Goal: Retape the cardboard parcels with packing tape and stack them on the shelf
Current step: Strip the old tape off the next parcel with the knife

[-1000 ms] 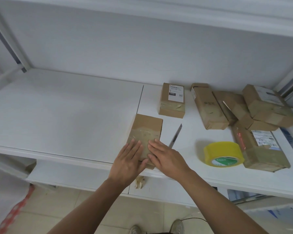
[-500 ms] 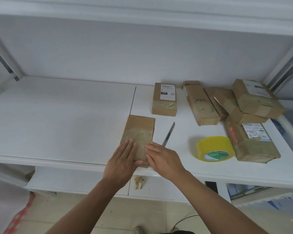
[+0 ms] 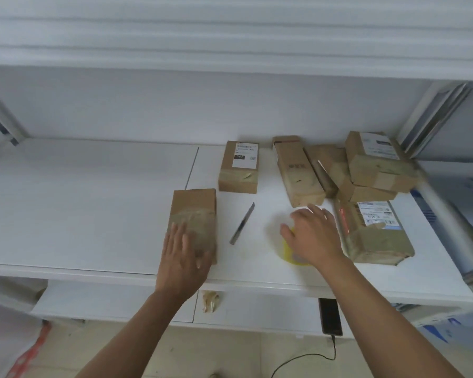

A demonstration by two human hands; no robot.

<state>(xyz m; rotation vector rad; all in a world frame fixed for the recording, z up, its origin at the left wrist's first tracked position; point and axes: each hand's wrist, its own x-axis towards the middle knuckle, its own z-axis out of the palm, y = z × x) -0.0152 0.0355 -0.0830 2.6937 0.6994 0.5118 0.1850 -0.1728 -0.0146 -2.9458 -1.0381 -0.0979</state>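
A small cardboard parcel [image 3: 194, 211] with clear tape across it lies near the front edge of the white shelf [image 3: 79, 203]. My left hand [image 3: 182, 261] rests flat on the parcel's near end, fingers straight. My right hand [image 3: 313, 236] hovers with spread fingers over the yellow roll of packing tape [image 3: 288, 253], hiding most of it; whether it touches the roll is unclear. A utility knife [image 3: 242, 223] lies between parcel and roll.
A labelled parcel [image 3: 239, 166] stands behind the knife. Several more parcels [image 3: 374, 165] are piled at the back right, one large [image 3: 374, 233] beside my right hand. A phone on a cable [image 3: 330, 316] lies on the lower ledge. The shelf's left half is bare.
My right hand left the parcel and moved right, over the tape roll. My left hand stayed on the parcel. The camera tilted slightly.
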